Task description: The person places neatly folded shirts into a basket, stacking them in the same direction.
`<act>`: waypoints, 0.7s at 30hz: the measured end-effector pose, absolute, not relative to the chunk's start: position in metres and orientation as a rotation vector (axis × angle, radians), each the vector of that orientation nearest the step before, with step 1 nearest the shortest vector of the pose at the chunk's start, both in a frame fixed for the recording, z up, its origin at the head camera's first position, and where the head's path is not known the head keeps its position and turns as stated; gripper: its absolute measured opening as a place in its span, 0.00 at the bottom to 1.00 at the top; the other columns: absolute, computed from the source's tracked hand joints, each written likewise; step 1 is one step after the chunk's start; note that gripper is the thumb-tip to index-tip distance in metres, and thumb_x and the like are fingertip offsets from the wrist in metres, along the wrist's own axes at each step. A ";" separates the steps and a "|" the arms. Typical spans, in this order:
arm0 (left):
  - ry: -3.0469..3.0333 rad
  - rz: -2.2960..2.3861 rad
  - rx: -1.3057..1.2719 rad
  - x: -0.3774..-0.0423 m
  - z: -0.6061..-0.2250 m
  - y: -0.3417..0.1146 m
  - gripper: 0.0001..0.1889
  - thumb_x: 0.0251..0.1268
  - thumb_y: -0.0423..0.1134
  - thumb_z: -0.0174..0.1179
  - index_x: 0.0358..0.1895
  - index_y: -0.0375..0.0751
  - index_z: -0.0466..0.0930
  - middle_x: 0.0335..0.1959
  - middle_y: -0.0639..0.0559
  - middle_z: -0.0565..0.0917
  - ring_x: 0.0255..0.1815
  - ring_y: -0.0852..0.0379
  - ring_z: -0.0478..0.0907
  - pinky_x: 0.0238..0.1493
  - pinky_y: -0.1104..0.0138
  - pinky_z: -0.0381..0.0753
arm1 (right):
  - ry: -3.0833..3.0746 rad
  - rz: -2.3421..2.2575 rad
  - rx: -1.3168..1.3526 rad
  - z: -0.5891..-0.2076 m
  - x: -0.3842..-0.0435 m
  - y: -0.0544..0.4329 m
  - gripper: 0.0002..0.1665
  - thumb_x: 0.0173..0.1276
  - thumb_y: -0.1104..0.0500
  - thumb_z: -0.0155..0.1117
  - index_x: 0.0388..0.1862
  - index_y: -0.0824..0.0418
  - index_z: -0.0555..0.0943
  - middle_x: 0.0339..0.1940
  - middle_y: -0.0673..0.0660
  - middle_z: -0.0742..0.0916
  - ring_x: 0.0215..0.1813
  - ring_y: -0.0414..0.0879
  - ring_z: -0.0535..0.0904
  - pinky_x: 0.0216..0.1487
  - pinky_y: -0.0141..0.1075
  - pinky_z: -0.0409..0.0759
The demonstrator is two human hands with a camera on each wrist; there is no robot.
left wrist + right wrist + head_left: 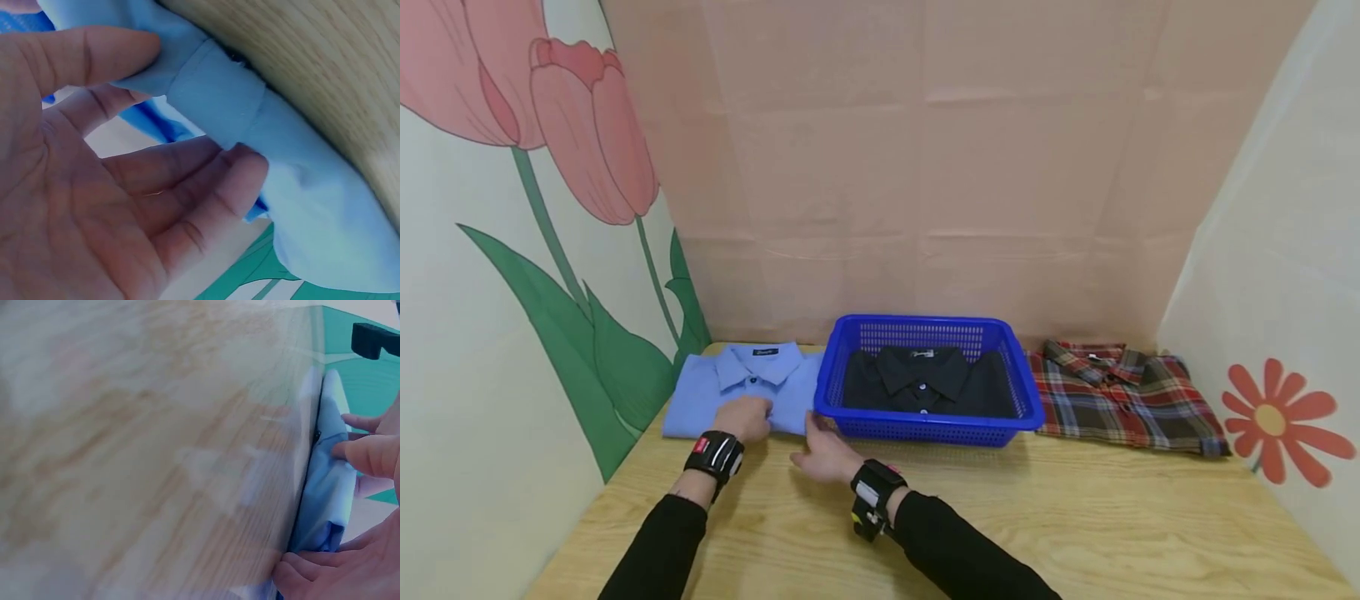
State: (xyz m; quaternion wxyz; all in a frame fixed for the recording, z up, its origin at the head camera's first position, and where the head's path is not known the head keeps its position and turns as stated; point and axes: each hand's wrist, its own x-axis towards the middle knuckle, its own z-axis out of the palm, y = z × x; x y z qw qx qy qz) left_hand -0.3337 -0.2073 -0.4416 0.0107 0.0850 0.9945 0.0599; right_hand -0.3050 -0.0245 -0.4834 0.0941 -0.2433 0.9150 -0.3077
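Observation:
A folded light-blue shirt [700, 396] lies on the left of the table, its collar toward the back wall. My left hand [743, 418] is at its front edge, thumb [119, 53] on the front fold and other fingers [240, 175] bent against the shirt's upper side, pinching that edge. At the shirt's front right corner is my right hand [826, 454], its fingertips [290, 572] right at the cloth and low by the tabletop. Beside that hand stands a blue plastic basket [925, 427], with a folded black shirt [936, 387] lying collar-back inside.
A folded red plaid shirt [1120, 408] lies right of the basket. The wooden table [1075, 517] meets a pinkish-brown back wall [925, 208]. Side walls carry painted tulips [595, 133] on the left and a red flower [1270, 421] on the right.

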 end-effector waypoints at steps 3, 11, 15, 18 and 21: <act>3.087 0.188 0.288 -0.331 -0.439 -0.207 0.02 0.55 0.34 0.59 0.28 0.42 0.79 0.27 0.50 0.80 0.29 0.53 0.74 0.31 0.57 0.74 | 2.724 -0.879 -0.726 -0.483 -0.305 -0.025 0.48 0.72 0.49 0.58 0.78 0.72 0.49 0.78 0.70 0.57 0.79 0.57 0.53 0.77 0.46 0.55; 3.061 0.286 0.192 -0.331 -0.434 -0.218 0.10 0.61 0.33 0.54 0.43 0.35 0.78 0.35 0.42 0.82 0.34 0.49 0.78 0.35 0.53 0.77 | 2.767 -0.975 -0.707 -0.481 -0.307 -0.026 0.41 0.69 0.57 0.57 0.73 0.77 0.57 0.71 0.71 0.69 0.74 0.59 0.63 0.73 0.47 0.63; 3.082 0.371 0.078 -0.335 -0.438 -0.230 0.24 0.68 0.35 0.51 0.64 0.25 0.68 0.53 0.29 0.81 0.48 0.38 0.81 0.49 0.46 0.79 | 2.745 -1.191 -0.637 -0.479 -0.304 -0.029 0.31 0.68 0.59 0.56 0.66 0.76 0.67 0.55 0.67 0.82 0.55 0.55 0.77 0.54 0.44 0.76; 3.083 0.405 -0.025 -0.337 -0.441 -0.239 0.29 0.69 0.37 0.52 0.68 0.22 0.60 0.59 0.24 0.76 0.56 0.30 0.77 0.54 0.43 0.76 | 2.643 -1.378 -0.482 -0.477 -0.301 -0.031 0.28 0.67 0.61 0.56 0.63 0.75 0.70 0.48 0.64 0.81 0.42 0.52 0.75 0.38 0.41 0.73; 3.092 0.405 -0.137 -0.338 -0.444 -0.248 0.29 0.68 0.39 0.53 0.67 0.23 0.63 0.59 0.23 0.74 0.58 0.27 0.74 0.54 0.40 0.75 | 2.569 -1.506 -0.274 -0.476 -0.300 -0.034 0.32 0.65 0.64 0.57 0.66 0.77 0.66 0.52 0.65 0.79 0.43 0.54 0.74 0.37 0.41 0.72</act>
